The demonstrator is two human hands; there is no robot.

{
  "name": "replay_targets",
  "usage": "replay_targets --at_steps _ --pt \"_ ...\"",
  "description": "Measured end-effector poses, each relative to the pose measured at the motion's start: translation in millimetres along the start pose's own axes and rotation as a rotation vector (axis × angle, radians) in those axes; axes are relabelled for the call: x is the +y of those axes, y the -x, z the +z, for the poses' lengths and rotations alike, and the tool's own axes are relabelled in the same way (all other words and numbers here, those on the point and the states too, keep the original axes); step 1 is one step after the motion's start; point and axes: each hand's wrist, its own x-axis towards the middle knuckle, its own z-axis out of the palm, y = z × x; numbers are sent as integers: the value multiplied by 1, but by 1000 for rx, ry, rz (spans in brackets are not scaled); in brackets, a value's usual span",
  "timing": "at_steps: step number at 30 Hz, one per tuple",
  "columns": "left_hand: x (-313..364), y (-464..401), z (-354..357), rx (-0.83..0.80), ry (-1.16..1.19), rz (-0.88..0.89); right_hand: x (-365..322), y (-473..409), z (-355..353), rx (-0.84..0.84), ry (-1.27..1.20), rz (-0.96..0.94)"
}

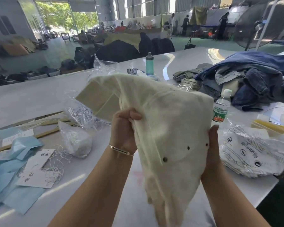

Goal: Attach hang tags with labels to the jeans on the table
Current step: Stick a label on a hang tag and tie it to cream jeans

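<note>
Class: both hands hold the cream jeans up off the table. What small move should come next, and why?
Probably lower the cream jeans flat onto the table. Both the left hand and right hand are gripping fabric, so neither can reach the hang tags lying at the left.

Bare table [31,99] lies open at 10 o'clock from the raised cream jeans [167,122], and a narrow bare strip runs between the forearms at 6 o'clock. At 8–9 o'clock, blue paper sheets [10,176], white hang tags [38,171] with loose strings and a knotted plastic bag [75,141] crowd the surface. At 3–4 o'clock a stack of printed plastic bags [252,153] blocks the edge; at 2 o'clock a water bottle [221,105] stands beside a heap of blue jeans [252,74]; at 12 a teal bottle [149,63].
</note>
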Motion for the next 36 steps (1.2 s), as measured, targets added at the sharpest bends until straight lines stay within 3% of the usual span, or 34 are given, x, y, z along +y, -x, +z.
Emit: replay_targets --at_steps 3,7,9,12,16,19,21,23,25,28,31,33,34,36 --pt "2 0 -8 116 -79 9 8 16 -6 -68 -104 145" --pt "6 -2 -10 237 -147 46 6 33 -16 -357 59 144" --pt "7 -6 -11 243 -185 63 13 36 -5 -401 87 339" --pt "17 -12 -14 156 -179 138 2 21 -6 -57 410 340" --pt "17 -9 -45 40 -171 169 -22 0 -6 102 532 298" --pt "-30 1 -94 290 -215 6 -20 1 -35 222 741 503" --pt "-76 15 -126 486 -54 -250 -2 6 -64 351 999 632" --pt "-116 30 -153 658 -66 -502 24 11 -95 446 1377 730" --pt "-138 35 -173 746 -218 -551 42 19 -108 494 1650 703" --pt "-136 31 -183 890 -504 -441 51 23 -111 543 1798 693" --pt "-108 40 -195 863 -579 -426 59 23 -95 571 2113 680" --pt "-83 60 -209 857 -605 -445 70 23 -72 476 2404 504" --pt "-69 75 -217 861 -617 -454 78 23 -59 413 2425 375" --pt "-41 111 -235 868 -621 -460 105 18 -34 262 2236 188"
